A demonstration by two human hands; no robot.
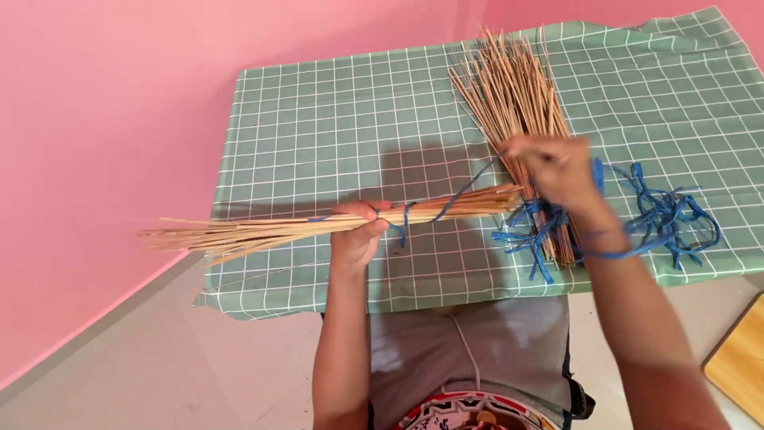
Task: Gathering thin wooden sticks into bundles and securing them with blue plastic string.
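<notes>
My left hand [356, 232] grips a bundle of thin tan sticks [263, 229], held level over the table's near left side, its tips pointing left past the table edge. A blue string [458, 193] is wrapped around this bundle next to my fist and runs up to my right hand [557, 169]. My right hand is blurred, raised above the table and pinches the string's end. Under that hand a larger pile of sticks [509, 87] lies fanned toward the far edge, with blue ties across its near end.
A green cloth with a white grid [318, 127] covers the table. A tangle of blue strings [672, 219] lies at the near right. Pink walls stand behind and to the left. A wooden board corner [740, 358] shows on the grey floor at lower right.
</notes>
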